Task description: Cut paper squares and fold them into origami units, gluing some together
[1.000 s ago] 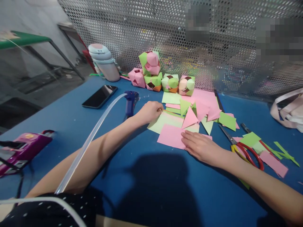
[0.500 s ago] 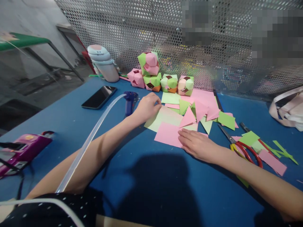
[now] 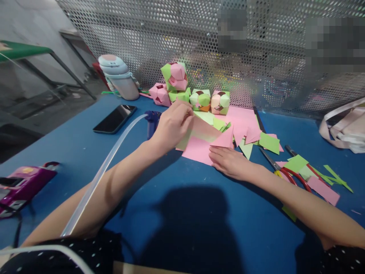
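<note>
My left hand (image 3: 174, 123) is closed in a pinch on the upper left edge of a pale green paper sheet (image 3: 203, 131), which is tilted up off the table. Below that sheet lies a pink paper sheet (image 3: 195, 150). My right hand (image 3: 230, 161) rests flat, fingers stretched, on the pink sheet's right part. A folded pink piece (image 3: 225, 137) leans up just above its fingertips. Loose green and pink paper pieces are heaped behind, among them a green square (image 3: 269, 142). The left fingertips are partly hidden by the hand itself.
Folded paper cubes (image 3: 220, 102) stand along the perforated metal panel (image 3: 199, 30). Red-handled scissors (image 3: 296, 177) and paper scraps (image 3: 323, 189) lie right. A phone (image 3: 115, 118), a bottle (image 3: 122, 82), a blue tool (image 3: 152, 123) and a purple device (image 3: 28, 182) are left.
My left hand has risen with the pale green sheet, lifting its far edge and tilting the folded pink piece. My right hand has stayed on the pink sheet. The view has shifted slightly.
</note>
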Demonstrator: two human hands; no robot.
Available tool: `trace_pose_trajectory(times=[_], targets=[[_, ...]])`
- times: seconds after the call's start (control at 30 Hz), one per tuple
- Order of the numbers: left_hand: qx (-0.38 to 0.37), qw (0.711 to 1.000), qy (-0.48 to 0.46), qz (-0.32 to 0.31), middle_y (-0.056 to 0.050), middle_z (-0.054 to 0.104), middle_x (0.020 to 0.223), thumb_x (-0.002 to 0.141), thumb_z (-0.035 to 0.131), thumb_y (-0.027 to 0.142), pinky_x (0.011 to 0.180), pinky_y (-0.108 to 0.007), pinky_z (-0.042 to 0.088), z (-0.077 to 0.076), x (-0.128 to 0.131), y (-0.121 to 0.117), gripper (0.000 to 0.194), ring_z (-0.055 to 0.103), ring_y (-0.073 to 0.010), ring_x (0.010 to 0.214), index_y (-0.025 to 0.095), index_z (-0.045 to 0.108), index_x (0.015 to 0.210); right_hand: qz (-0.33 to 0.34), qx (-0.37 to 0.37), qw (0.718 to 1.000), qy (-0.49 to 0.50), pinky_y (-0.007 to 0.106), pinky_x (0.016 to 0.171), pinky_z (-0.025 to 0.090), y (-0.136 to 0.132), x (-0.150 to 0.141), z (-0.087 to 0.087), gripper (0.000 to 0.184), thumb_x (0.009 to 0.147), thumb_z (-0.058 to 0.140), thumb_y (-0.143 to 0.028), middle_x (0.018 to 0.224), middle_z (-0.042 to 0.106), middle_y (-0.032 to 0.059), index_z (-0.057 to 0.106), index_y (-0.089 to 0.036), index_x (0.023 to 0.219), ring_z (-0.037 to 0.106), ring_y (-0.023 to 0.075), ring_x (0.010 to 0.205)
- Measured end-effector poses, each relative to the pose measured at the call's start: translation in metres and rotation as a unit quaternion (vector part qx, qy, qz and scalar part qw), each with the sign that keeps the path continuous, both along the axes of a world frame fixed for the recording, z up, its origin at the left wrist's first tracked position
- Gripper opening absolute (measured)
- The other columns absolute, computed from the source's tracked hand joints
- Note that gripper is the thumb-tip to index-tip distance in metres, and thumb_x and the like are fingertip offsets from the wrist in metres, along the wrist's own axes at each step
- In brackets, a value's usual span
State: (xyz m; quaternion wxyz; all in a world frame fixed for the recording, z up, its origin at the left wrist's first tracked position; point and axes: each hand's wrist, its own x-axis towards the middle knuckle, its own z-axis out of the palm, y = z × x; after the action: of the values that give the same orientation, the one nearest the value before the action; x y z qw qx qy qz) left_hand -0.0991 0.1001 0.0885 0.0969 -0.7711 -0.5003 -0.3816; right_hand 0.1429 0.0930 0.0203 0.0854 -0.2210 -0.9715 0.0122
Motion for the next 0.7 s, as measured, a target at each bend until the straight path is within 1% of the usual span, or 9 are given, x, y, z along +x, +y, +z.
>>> trace_pose_trajectory(times=[0.07,0.1,0.13,0.2,0.27,0.33,0.47,0.57,0.7], targets=[[0.023,1.0,0.005,0.003,-0.007,0.062,0.103,0.087,0.046,0.016,0.089,-0.034,0.045,-0.002,-0.001,0.002,0.011,0.057,-0.0208,0.103,0.022,0.055,0.085,-0.002,-0.01,1.0,0.003,0.048,0.101,0.044,0.004,0.0,-0.001,0.031,0.096,0.044,-0.028,0.135,0.054,0.0183,0.057,-0.012,0.12,0.049,0.0287,0.127],[0.029,0.999,0.009,0.01,-0.007,0.06,0.104,0.087,0.047,0.017,0.09,-0.035,0.045,-0.003,-0.002,0.004,0.01,0.056,-0.0214,0.105,0.022,0.055,0.085,-0.003,-0.013,1.0,0.003,0.048,0.101,0.043,0.005,0.0,-0.001,0.032,0.096,0.044,-0.029,0.135,0.054,0.018,0.056,-0.013,0.12,0.048,0.0285,0.128],[0.028,0.999,0.014,0.019,-0.007,0.06,0.102,0.087,0.048,0.018,0.089,-0.035,0.045,-0.003,-0.002,0.004,0.009,0.056,-0.0218,0.104,0.023,0.055,0.085,-0.006,-0.017,1.0,0.003,0.047,0.101,0.043,0.007,0.0,-0.001,0.032,0.096,0.044,-0.029,0.135,0.054,0.0175,0.056,-0.013,0.121,0.047,0.028,0.128],[0.01,0.999,0.023,0.027,-0.006,0.061,0.093,0.086,0.049,0.018,0.083,-0.034,0.045,-0.003,-0.003,0.004,0.008,0.058,-0.0215,0.094,0.022,0.055,0.085,-0.009,-0.027,1.0,0.004,0.045,0.101,0.044,0.008,0.001,0.0,0.031,0.096,0.044,-0.03,0.133,0.055,0.0156,0.056,-0.014,0.12,0.047,0.0263,0.128],[-0.017,0.999,0.03,0.025,-0.004,0.062,0.086,0.084,0.049,0.016,0.076,-0.031,0.046,0.0,-0.002,0.003,0.008,0.059,-0.0196,0.083,0.021,0.055,0.085,-0.012,-0.042,0.999,0.014,0.042,0.1,0.045,0.008,0.001,0.002,0.03,0.097,0.044,-0.031,0.129,0.059,0.013,0.057,-0.016,0.118,0.049,0.0246,0.126],[-0.033,0.999,0.034,0.027,-0.003,0.063,0.083,0.084,0.048,0.015,0.072,-0.028,0.045,0.003,-0.001,0.0,0.009,0.059,-0.0173,0.077,0.02,0.056,0.085,-0.016,-0.06,0.998,0.026,0.04,0.098,0.046,0.008,0.002,0.004,0.027,0.096,0.045,-0.031,0.122,0.062,0.0112,0.058,-0.018,0.115,0.053,0.0236,0.121],[-0.016,0.999,0.027,0.036,-0.001,0.066,0.081,0.084,0.049,0.014,0.068,-0.024,0.043,0.01,-0.001,-0.005,0.011,0.059,-0.0136,0.073,0.017,0.059,0.087,-0.027,-0.091,0.995,0.032,0.036,0.091,0.047,0.008,0.003,0.009,0.021,0.095,0.046,-0.026,0.11,0.066,0.0093,0.059,-0.018,0.109,0.059,0.0217,0.107],[-0.001,0.999,-0.006,0.043,0.0,0.065,0.079,0.082,0.052,0.013,0.066,-0.021,0.042,0.015,-0.002,-0.007,0.011,0.058,-0.0114,0.071,0.017,0.061,0.087,-0.033,-0.106,0.993,0.036,0.034,0.087,0.047,0.008,0.004,0.011,0.019,0.094,0.045,-0.025,0.104,0.067,0.0076,0.059,-0.019,0.106,0.06,0.0205,0.1],[-0.017,0.998,-0.046,0.027,0.002,0.064,0.076,0.082,0.053,0.014,0.062,-0.02,0.042,0.019,-0.002,-0.008,0.012,0.056,-0.0098,0.068,0.018,0.063,0.087,-0.06,-0.111,0.99,0.057,0.034,0.084,0.046,0.011,0.006,0.011,0.02,0.093,0.044,-0.025,0.102,0.067,0.0075,0.06,-0.019,0.106,0.06,0.0201,0.095]])
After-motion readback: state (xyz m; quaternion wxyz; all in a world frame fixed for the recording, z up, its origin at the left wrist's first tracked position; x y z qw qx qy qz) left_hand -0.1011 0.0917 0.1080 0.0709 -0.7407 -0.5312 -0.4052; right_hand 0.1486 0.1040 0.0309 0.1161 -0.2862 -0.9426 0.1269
